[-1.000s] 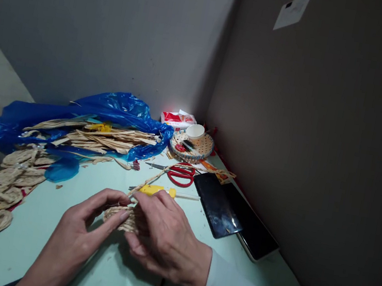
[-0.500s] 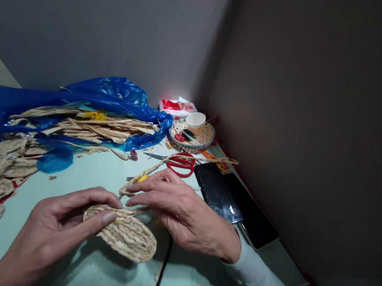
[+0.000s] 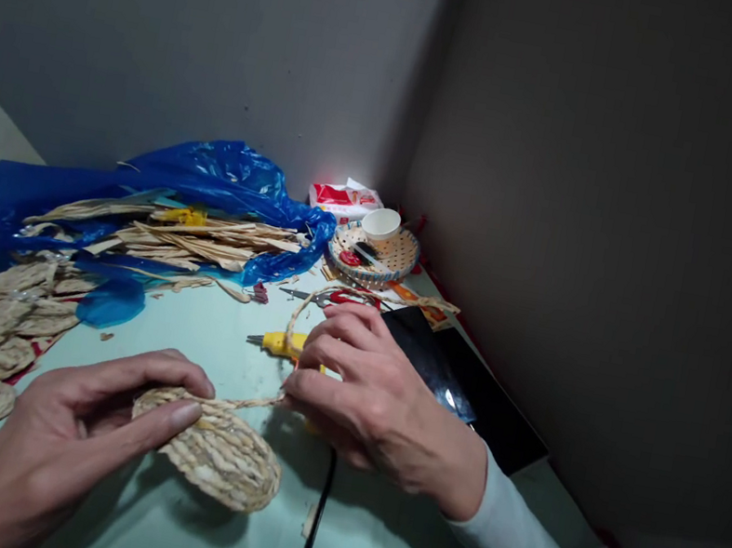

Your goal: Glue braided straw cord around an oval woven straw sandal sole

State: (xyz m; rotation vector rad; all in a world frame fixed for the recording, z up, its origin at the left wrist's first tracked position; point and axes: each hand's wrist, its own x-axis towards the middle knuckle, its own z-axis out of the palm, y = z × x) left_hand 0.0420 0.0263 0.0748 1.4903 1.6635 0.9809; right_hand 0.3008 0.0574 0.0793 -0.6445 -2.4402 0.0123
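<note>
My left hand (image 3: 103, 436) is closed on one end of an oval woven straw sole (image 3: 220, 461), thumb on top and fingers behind. The sole is tilted above the table. From its upper edge a braided straw cord (image 3: 251, 403) runs to my right hand (image 3: 372, 398), whose thumb and fingertips pinch it. Past that pinch the cord loops up and trails back toward the basket. Behind my right hand lies a yellow glue gun (image 3: 279, 343), its body partly hidden by the fingers. Red-handled scissors (image 3: 312, 298) sit beyond it, partly covered.
A blue plastic bag (image 3: 214, 172) with dry straw strips (image 3: 222, 244) lies at the back left. Several woven straw slippers (image 3: 22, 315) line the left edge. A bamboo basket (image 3: 402, 266) holds a white bowl (image 3: 381, 223). Dark flat objects (image 3: 492, 400) lie at right; a black cable (image 3: 312, 529) runs forward.
My right hand has moved right, drawing the cord out taut from the sole and uncovering the glue gun's front. My left hand and the sole have shifted slightly left.
</note>
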